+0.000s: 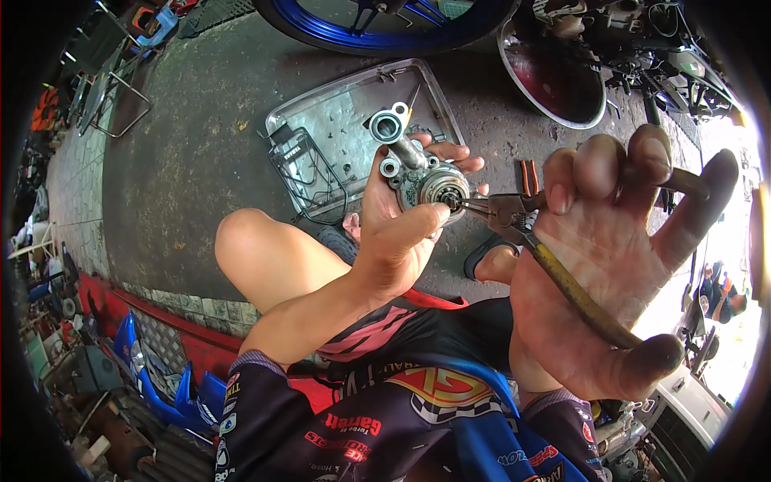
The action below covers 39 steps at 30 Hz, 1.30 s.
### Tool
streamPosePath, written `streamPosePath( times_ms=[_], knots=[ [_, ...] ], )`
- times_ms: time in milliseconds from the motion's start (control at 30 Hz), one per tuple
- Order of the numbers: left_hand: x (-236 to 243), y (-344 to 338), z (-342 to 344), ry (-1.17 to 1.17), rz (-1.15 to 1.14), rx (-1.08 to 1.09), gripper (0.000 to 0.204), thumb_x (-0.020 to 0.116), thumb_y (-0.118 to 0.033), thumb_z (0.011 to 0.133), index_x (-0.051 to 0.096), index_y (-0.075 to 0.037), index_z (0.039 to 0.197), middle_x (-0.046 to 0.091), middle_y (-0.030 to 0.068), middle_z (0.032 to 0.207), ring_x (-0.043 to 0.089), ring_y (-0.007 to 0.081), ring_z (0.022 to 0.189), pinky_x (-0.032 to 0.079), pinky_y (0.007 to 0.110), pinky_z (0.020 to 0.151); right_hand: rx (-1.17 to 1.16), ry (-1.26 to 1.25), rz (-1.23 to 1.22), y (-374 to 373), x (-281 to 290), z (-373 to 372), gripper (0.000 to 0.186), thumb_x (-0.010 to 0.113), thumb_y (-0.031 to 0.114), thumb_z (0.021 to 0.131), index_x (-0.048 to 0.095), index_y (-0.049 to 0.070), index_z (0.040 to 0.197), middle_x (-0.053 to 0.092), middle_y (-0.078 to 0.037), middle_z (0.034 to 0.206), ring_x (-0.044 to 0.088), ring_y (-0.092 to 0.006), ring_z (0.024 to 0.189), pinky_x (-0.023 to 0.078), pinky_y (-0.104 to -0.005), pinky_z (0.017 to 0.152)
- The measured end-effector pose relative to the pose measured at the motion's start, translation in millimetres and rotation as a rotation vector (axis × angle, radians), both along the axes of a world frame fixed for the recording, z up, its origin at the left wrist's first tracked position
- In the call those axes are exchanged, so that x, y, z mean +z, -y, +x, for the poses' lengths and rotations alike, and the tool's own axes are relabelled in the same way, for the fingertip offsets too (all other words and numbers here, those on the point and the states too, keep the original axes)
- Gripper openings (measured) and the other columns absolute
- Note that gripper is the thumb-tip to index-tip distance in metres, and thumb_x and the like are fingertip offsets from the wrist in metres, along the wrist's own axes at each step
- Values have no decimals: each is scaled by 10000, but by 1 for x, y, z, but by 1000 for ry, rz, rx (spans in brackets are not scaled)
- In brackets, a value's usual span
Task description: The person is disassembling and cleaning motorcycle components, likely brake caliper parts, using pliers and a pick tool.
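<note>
My left hand [385,257] grips a metal pump housing [412,181] with a round bore and a side tube ending in a ring-shaped opening. Its thumb presses by the bore, and the fingers wrap behind the part. Snap-ring pliers [566,281] with a worn yellow grip lie across my right hand [594,257]. One handle rests along the thumb, the other under the curled fingers, and the handles are spread wide. Their thin tips reach into the bore beside my left thumb. Whether they touch a ring inside is too small to tell.
Beyond my hands a clear plastic tray [321,120] on the floor holds small parts, with a black wire rack [305,173] on its edge. Red-handled pliers [528,177] lie nearby. A metal basin [554,72] and a blue wheel [301,32] stand farther off.
</note>
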<state>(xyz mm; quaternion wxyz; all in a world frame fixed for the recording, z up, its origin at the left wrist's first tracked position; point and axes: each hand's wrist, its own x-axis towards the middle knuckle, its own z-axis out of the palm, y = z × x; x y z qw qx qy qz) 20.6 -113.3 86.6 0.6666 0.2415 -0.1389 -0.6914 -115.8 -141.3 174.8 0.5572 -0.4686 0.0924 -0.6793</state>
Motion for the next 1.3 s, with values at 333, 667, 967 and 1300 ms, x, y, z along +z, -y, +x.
streamPosePath(
  times_ms=[333,667,967,1300],
  knots=[
    [0,-4,-9,119,-113,116,720,497,155,776,356,-37,1455,556,212,1341,600,363,1311,517,560,1123,-81,-90,-160,-6,-7,-2,746,789,608,856,444,432,1494,374,-32,1349,436,-205,1045,348,-337,797],
    [-6,-14,-21,161,-175,254,727,527,156,788,350,-54,1462,553,210,1322,606,355,1286,524,566,1111,26,-148,-152,-14,-3,-6,472,830,438,873,562,391,1259,409,-7,1223,417,-185,956,319,-322,724],
    [-12,-12,-19,178,-218,267,733,534,170,791,350,-58,1464,555,208,1326,601,350,1292,526,567,1111,132,-129,-149,-6,1,-4,291,859,298,886,639,358,1067,437,13,1107,399,-169,887,292,-316,673],
    [-13,-9,-19,185,-269,267,757,532,168,788,338,-70,1480,551,216,1337,593,369,1302,513,595,1118,-45,-149,-160,-3,4,-2,358,829,269,893,620,342,1175,453,-12,1175,457,-174,892,384,-297,659]
  ],
)
